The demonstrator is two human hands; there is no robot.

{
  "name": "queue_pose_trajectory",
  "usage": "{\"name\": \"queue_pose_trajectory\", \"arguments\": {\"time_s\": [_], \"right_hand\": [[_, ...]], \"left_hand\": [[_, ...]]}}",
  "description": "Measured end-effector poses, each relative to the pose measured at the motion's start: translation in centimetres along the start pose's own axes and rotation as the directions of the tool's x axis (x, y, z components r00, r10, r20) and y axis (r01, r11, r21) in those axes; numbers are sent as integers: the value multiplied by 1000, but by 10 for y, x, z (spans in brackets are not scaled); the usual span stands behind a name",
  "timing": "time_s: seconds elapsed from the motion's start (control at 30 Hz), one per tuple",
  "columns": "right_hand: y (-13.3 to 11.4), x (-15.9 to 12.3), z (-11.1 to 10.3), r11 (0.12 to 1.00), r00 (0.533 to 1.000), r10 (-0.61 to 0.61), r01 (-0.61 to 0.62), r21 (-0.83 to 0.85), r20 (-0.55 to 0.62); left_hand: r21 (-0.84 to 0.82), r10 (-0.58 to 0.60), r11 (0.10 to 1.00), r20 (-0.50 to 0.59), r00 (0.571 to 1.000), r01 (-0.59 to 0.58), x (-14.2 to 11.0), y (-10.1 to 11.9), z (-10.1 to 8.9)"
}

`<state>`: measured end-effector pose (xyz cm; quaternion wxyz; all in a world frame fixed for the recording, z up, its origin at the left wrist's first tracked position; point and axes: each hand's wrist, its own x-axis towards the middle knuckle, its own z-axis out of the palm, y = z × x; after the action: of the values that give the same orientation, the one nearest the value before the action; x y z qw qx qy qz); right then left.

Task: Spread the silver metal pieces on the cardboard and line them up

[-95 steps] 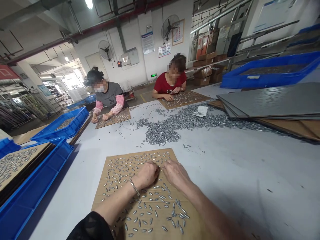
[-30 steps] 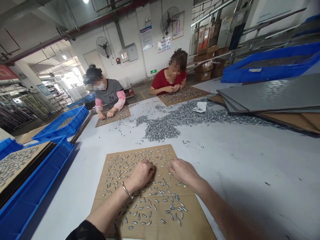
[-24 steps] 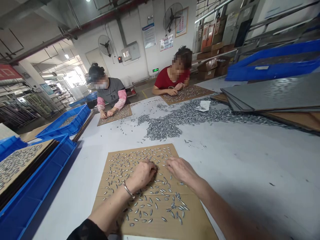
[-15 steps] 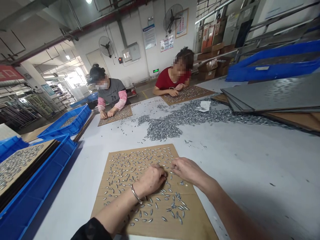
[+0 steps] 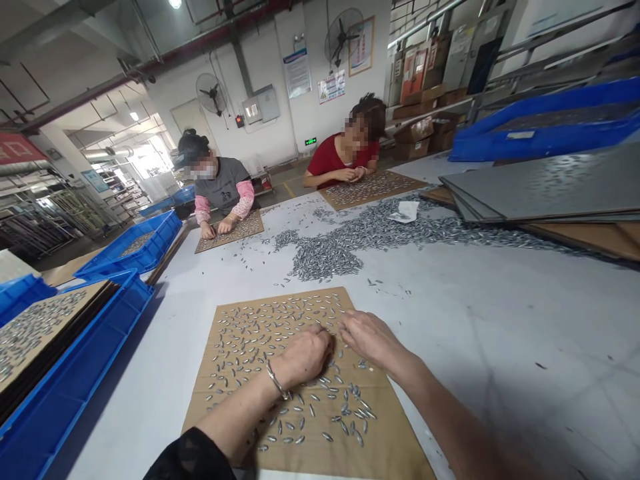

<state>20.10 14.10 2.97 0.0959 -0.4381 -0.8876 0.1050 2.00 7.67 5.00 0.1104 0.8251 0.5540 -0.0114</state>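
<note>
A brown cardboard sheet [image 5: 395, 443] lies in front of me, covered with small silvery spindle-shaped metal pieces [image 5: 327, 437]. Over its middle, my left hand [image 5: 310, 352] is curled with the fingers pinched and pointing down; a bracelet circles that wrist. Just to the right, my right hand [image 5: 367, 337] is also closed in a pinch by the sheet's right edge. The fingertips of both hands are hidden, so whatever they hold does not show. Spaced-out pieces cover the sheet's far and left parts, while a looser cluster [image 5: 353, 407] lies at its near right.
Beyond the sheet, a large heap of the same pieces [image 5: 327, 257] spreads over the white table [image 5: 500, 313]. Blue trays [image 5: 100, 373] stand at the left, one with stacked sheets. Grey boards [image 5: 545, 187] lie at right. Two co-workers [image 5: 220, 187] work at the far side over similar sheets.
My right hand has shifted very slightly up and left; my left hand stays nearly in place, still curled. Across the table, the red-sleeved co-worker has brought both hands together above their sheet.
</note>
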Motion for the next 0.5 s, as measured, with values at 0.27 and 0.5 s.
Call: {"name": "queue_pose_trajectory", "arguments": {"time_s": [0.27,0.5], "right_hand": [[8,0,3,996,1000,-6,5,86,9],[17,-5,-8,978,992,-15,-12,207,126]], "left_hand": [[14,-54,998,25,998,53,23,-3,1],[-16,-50,999,-42,998,49,20,-5,-1]]}}
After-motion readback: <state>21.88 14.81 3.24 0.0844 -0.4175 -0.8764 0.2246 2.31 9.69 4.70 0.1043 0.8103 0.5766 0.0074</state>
